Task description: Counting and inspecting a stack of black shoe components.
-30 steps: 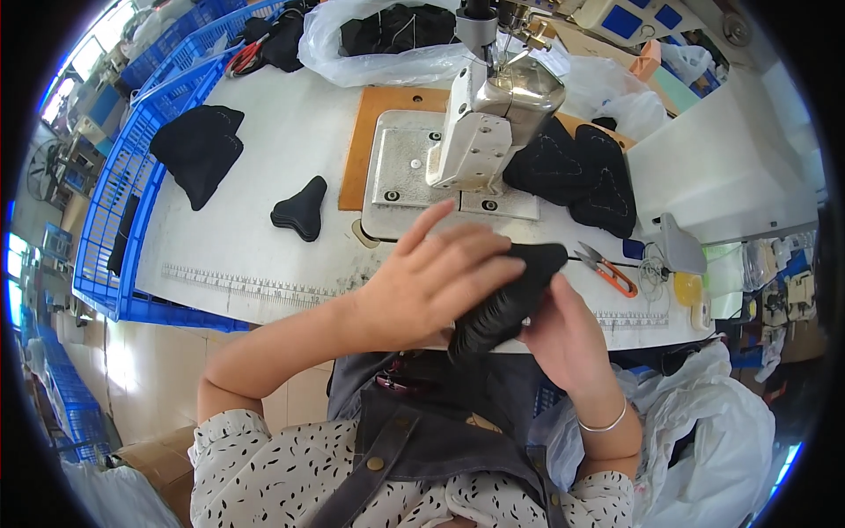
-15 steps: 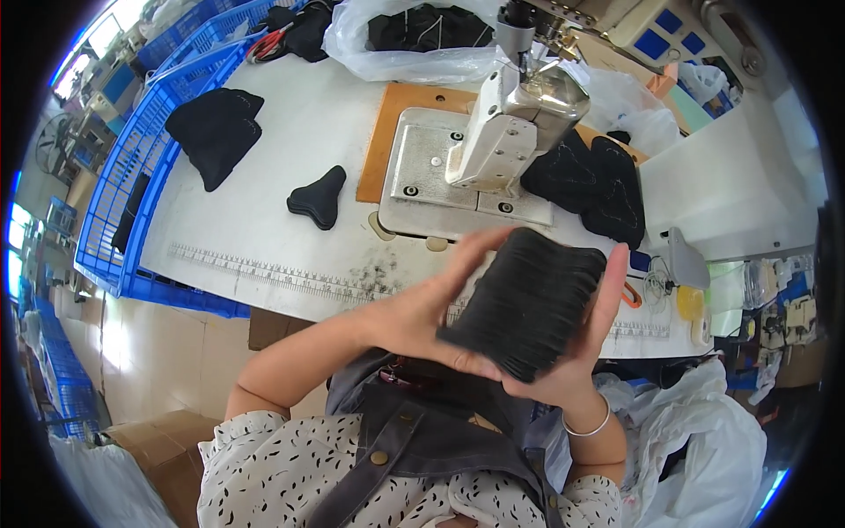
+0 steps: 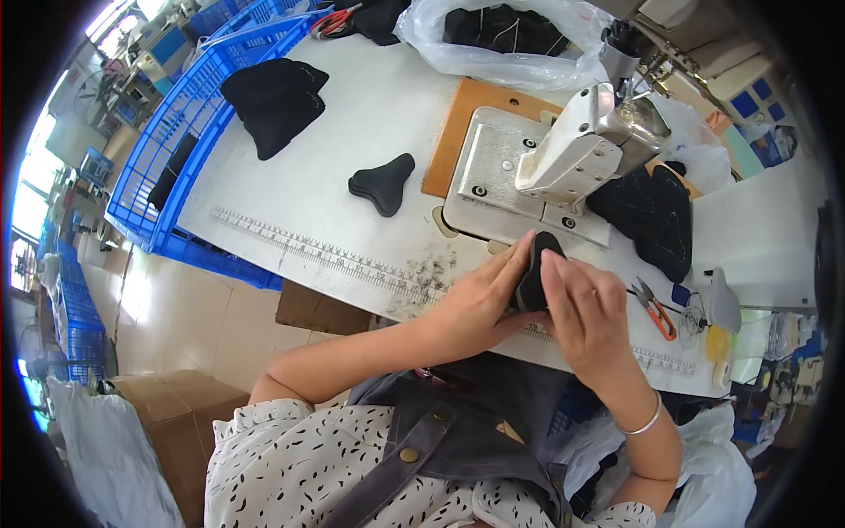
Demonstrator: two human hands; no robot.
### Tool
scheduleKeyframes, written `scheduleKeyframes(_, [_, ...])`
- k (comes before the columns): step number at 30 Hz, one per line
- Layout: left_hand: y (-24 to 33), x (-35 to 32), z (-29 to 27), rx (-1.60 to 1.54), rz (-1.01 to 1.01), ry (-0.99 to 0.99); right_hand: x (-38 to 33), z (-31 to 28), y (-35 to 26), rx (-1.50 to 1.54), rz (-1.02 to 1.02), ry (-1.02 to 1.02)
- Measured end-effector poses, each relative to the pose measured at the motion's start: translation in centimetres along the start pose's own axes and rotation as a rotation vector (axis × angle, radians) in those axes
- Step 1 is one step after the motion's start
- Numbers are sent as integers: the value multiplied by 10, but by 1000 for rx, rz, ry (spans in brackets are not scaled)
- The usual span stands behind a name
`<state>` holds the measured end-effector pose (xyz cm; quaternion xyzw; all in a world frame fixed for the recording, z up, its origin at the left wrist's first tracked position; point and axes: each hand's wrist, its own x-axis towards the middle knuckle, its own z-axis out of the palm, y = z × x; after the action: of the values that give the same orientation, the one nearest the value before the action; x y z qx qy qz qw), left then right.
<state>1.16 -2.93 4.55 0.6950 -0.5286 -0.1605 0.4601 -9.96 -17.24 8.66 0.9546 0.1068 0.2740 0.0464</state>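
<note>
Our left hand and right hand grip a black, round-ended stack of cloth-like pieces above the front edge of the white tabletop; if our hold loosens unevenly, pieces could slip and fall.

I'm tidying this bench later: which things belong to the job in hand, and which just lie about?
Likely in the job:
black pieces, between left hand and right hand
three-lobed black stack
sewing machine

Seemingly lying about:
orange-handled scissors
red-handled scissors
</note>
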Motion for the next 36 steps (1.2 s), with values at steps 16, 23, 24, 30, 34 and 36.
scheduleKeyframes(16, [-9, 2, 13, 99, 90, 102, 54, -32, 5, 179, 218, -673])
scheduleKeyframes(23, [-10, 3, 15, 124, 139, 154, 50, -33, 19, 279, 186, -610])
scheduleKeyframes(24, [-9, 3, 16, 119, 144, 152, 50, -35, 20, 329, 241, -648])
scheduleKeyframes(30, [-3, 2, 11, -8, 38, 91, 42, -49, 32, 445, 402, -369])
scheduleKeyframes(34, [0, 6, 6, 28, 90, 122, 14, -45, 47, 206, 426, -426])
scheduleKeyframes(36, [-1, 11, 5, 117, 134, 100, -10, -25, 47, 114, 356, -503])
